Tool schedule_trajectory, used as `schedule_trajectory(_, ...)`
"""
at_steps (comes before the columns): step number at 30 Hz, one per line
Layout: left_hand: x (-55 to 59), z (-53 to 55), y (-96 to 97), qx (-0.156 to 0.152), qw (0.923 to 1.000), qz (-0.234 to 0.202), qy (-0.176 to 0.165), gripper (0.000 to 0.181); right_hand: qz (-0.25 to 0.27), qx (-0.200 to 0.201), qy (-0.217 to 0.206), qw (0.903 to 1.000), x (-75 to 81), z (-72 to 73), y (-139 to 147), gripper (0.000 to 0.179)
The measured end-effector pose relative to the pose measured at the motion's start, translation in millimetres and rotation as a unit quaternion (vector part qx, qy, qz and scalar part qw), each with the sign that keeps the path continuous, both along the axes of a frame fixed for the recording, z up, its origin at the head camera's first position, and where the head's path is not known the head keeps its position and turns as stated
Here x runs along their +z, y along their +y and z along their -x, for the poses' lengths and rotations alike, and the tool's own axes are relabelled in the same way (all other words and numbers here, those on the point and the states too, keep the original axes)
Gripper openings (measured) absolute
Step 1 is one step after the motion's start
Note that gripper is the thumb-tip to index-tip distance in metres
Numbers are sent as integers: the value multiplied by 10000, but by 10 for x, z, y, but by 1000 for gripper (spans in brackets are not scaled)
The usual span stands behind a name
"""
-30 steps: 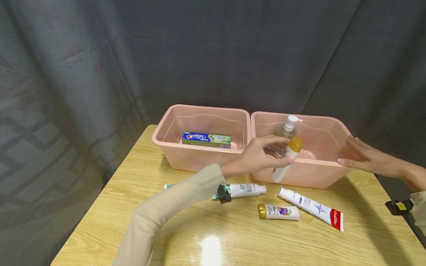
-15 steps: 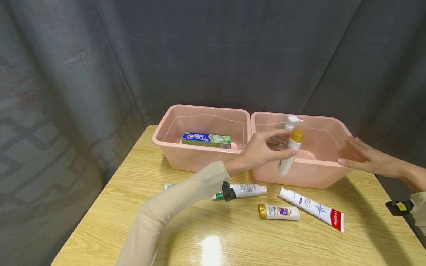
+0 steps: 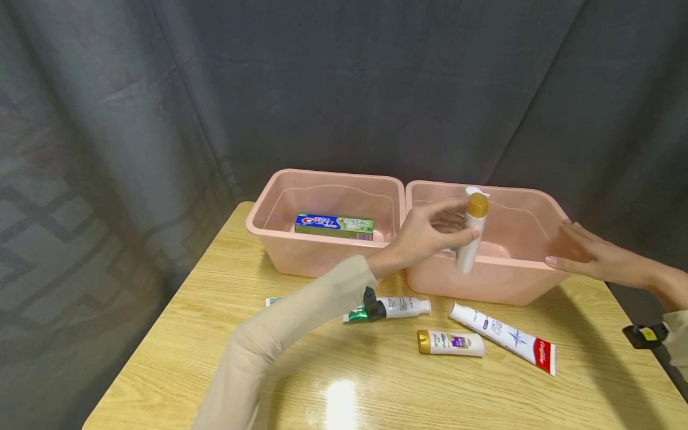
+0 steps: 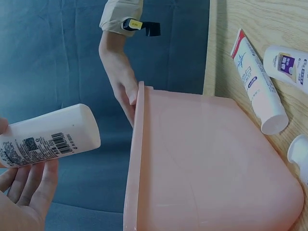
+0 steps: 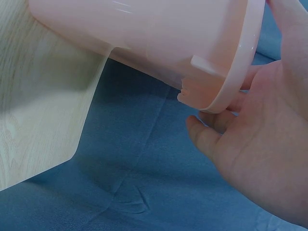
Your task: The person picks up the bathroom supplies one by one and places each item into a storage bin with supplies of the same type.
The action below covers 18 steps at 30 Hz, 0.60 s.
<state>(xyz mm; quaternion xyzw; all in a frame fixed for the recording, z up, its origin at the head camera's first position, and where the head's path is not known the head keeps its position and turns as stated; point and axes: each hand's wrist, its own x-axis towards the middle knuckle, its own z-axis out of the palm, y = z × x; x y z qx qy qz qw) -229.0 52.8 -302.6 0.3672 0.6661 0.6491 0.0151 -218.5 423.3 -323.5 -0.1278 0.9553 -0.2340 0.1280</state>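
My left hand (image 3: 421, 236) grips a white bottle with a gold cap (image 3: 470, 233) over the front rim of the right pink bin (image 3: 532, 283). The bottle stands nearly upright, cap up; its printed back label shows in the left wrist view. Behind it, a pump bottle (image 3: 470, 190) inside the bin is mostly hidden by the hand and the white bottle. My right hand (image 3: 607, 257) holds the bin's right front corner, thumb at the front and fingers along the side rim. Its fingers (image 5: 204, 137) reach around the rim in the right wrist view.
The left pink bin (image 3: 328, 254) holds a toothpaste box (image 3: 333, 226). On the wooden table (image 3: 430, 394) lie a green-and-white tube (image 3: 400, 307), a small gold-capped bottle (image 3: 451, 343) and a Colgate toothpaste tube (image 3: 505, 335). Another tube's end (image 3: 272, 301) shows beside the left sleeve. A dark curtain hangs behind.
My left hand has lifted the white bottle and turned it more upright, moving slightly right and up in front of the pump bottle. The right hand stays at the bin's corner.
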Motion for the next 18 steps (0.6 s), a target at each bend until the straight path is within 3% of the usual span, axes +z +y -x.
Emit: schedule_trajectory(18,-16,63,10,233,9991,-202,-274,46,23,33,69,10000,-11,-10,-12,98)
